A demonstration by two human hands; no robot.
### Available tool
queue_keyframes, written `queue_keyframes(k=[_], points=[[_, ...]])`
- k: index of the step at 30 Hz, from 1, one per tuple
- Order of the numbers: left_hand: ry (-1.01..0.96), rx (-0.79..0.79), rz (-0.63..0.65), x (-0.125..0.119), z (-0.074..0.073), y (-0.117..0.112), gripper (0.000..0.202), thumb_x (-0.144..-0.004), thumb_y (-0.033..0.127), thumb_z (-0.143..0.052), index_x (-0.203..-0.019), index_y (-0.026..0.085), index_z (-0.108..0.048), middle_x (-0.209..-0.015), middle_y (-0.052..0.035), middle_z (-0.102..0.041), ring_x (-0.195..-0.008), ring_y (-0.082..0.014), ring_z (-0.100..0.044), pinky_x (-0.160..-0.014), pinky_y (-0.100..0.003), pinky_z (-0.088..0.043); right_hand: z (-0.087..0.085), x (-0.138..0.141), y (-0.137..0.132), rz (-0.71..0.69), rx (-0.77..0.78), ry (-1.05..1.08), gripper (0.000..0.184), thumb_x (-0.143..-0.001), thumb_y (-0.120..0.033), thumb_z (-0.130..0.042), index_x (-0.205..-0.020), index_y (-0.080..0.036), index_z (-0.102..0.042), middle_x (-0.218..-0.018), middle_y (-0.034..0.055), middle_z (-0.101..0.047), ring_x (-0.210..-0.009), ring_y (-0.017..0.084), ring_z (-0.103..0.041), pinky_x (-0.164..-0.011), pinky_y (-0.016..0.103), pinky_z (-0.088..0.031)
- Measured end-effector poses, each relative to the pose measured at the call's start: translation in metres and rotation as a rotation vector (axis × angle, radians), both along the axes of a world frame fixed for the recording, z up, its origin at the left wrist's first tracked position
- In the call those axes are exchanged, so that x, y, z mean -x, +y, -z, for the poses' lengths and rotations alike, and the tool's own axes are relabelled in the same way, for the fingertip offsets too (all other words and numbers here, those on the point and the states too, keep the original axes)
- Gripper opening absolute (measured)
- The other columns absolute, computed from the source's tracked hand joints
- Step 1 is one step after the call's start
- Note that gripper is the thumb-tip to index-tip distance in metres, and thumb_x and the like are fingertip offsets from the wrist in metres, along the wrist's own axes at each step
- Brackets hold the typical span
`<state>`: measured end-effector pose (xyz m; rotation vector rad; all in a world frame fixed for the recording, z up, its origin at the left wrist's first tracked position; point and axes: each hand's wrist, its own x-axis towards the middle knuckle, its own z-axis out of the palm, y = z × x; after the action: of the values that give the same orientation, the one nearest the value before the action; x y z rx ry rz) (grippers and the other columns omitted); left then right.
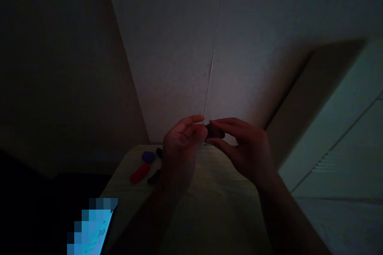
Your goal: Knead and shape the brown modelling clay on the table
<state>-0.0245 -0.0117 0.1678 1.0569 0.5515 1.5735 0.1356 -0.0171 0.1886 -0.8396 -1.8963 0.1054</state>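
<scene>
A small dark lump [214,131], which looks like modelling clay, is held up between my hands above the far part of the table. My right hand [249,147] pinches it from the right, fingers on top and thumb underneath. From the left, my left hand [181,147] closes its thumb and fingers on the lump's near end. Behind my left wrist lie a red lump [140,173], a purple lump [148,156] and two dark pieces [153,177], partly covered by the hand. The dim light hides their exact material.
The wooden table [215,215] stands against a pale wall [173,48] with a vertical seam. At the lower left is a lit screen [98,231], partly pixelated. A light cabinet-like panel [338,143] rises on the right. Deep shadow fills the left side.
</scene>
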Motion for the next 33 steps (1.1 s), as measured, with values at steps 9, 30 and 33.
queue_keyframes(k=[9,30,33], points=[[0.09,-0.037,-0.064,0.001,-0.004,0.003,0.027,-0.076,0.03,-0.089,-0.098,0.02,-0.077,-0.091,-0.0037,-0.08,-0.087,-0.0175,-0.076,-0.082,-0.028,-0.058,0.0,-0.001,0.002,0.011,-0.024,-0.131,0.026,-0.096,-0.025,-0.07,-0.121,-0.021,-0.076,-0.092,0.0055,-0.073,-0.078,0.017,-0.068,-0.07,0.03,-0.057],[0.166,-0.068,0.032,0.008,-0.002,0.005,0.024,-0.082,0.034,-0.084,-0.102,0.022,-0.079,-0.097,-0.005,-0.079,-0.092,-0.0199,-0.073,-0.078,-0.029,-0.055,0.005,-0.005,0.009,-0.236,0.344,0.247,0.026,-0.087,-0.032,-0.082,-0.112,-0.027,-0.077,-0.1,0.004,-0.079,-0.088,0.021,-0.074,-0.083,0.037,-0.062],[0.134,-0.036,0.008,0.009,0.001,0.009,0.022,-0.078,0.034,-0.088,-0.091,0.019,-0.078,-0.084,-0.0031,-0.078,-0.076,-0.015,-0.071,-0.073,-0.027,-0.053,0.004,-0.003,0.009,-0.287,0.431,0.416,0.018,-0.079,-0.03,-0.088,-0.095,-0.025,-0.08,-0.085,0.0015,-0.08,-0.074,0.017,-0.074,-0.071,0.031,-0.062]])
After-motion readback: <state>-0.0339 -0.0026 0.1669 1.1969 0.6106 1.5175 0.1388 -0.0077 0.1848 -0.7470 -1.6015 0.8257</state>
